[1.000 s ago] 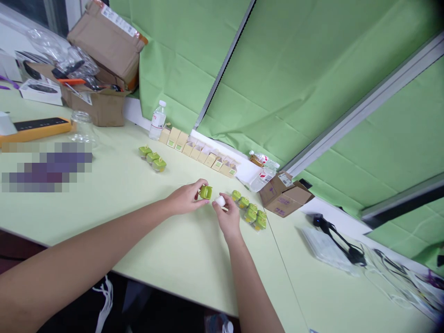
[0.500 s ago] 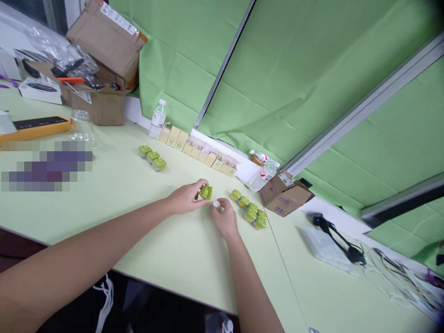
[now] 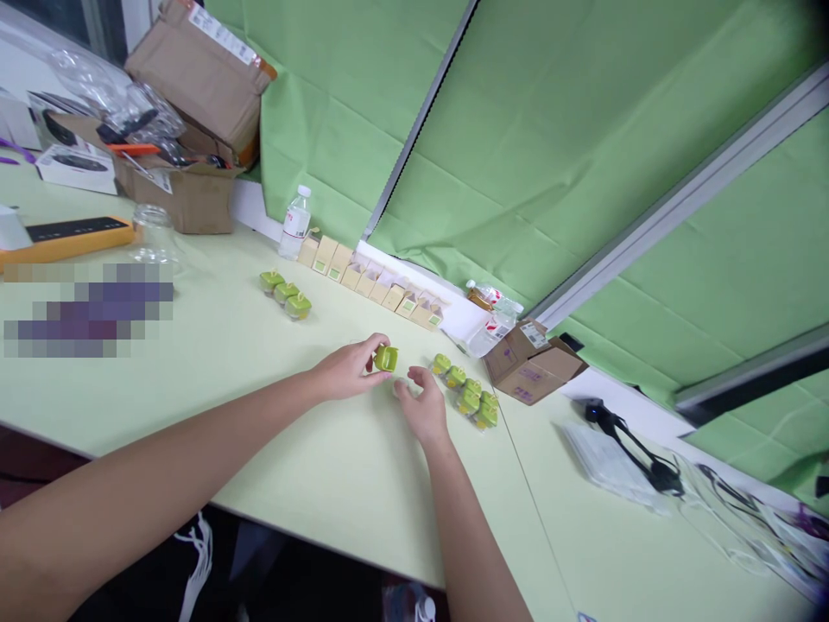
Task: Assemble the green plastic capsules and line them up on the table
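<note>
My left hand (image 3: pixel 353 370) is closed around a small green lid (image 3: pixel 387 358). The lid is tilted so that its hollow side shows. Just to the right, my right hand (image 3: pixel 426 406) is apart from the lid, its thumb and forefinger spread. A small whitish round thing (image 3: pixel 397 390) shows beside my right thumb tip; whether it lies on the table or touches the thumb I cannot tell. Several small clear cups with green lids (image 3: pixel 467 397) stand to the right of my right hand. Three more lidded cups (image 3: pixel 286 295) stand in a row farther back on the left.
A row of small beige boxes (image 3: pixel 369 282) lines the back of the table (image 3: pixel 311 449). A water bottle (image 3: pixel 296 223) stands at its left end, with more bottles (image 3: pixel 490 334) and a cardboard box (image 3: pixel 532 363) at the right. A glass jar (image 3: pixel 154 233) is at far left.
My right thumb and forefinger have parted from the small white round thing they pinched, which now sits lower beside the thumb. My left hand and the green lid have hardly moved.
</note>
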Motion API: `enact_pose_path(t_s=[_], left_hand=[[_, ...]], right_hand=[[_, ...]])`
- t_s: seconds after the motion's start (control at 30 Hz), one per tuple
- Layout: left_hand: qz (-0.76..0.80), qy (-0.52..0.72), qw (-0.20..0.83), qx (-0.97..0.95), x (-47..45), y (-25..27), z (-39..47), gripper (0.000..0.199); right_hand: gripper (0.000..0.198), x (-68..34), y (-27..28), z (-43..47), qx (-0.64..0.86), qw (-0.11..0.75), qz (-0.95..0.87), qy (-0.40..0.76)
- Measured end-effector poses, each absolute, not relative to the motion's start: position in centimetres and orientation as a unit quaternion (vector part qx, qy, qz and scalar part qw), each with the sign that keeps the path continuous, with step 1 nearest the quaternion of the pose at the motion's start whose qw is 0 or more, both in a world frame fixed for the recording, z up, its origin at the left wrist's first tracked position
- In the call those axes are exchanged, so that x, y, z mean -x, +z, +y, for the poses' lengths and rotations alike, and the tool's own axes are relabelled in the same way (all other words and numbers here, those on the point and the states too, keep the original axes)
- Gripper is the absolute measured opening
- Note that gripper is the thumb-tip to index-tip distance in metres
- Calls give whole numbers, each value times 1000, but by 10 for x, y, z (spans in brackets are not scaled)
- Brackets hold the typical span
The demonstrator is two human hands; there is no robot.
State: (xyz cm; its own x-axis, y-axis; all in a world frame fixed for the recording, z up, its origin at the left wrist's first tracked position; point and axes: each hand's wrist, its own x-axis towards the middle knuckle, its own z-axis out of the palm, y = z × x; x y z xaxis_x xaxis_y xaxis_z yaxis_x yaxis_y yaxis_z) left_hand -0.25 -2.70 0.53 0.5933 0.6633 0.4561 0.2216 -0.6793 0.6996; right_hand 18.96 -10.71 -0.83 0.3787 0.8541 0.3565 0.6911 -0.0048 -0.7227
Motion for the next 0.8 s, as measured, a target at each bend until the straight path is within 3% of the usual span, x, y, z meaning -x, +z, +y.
enact_pose_path(t_s=[0.2,0.33,0.8], left_hand=[[230,385,314,-837,1,5,-27,37],[198,388,316,-843,-1,4,-28,34],[158,347,183,-906,-8,-1,-36,45]], right_hand=[[20,-176,10,-116,611,519,-598,17],[17,-167,16,-121,576,517,-633,12],[10,-163,7,-111,624,554,-531,148]])
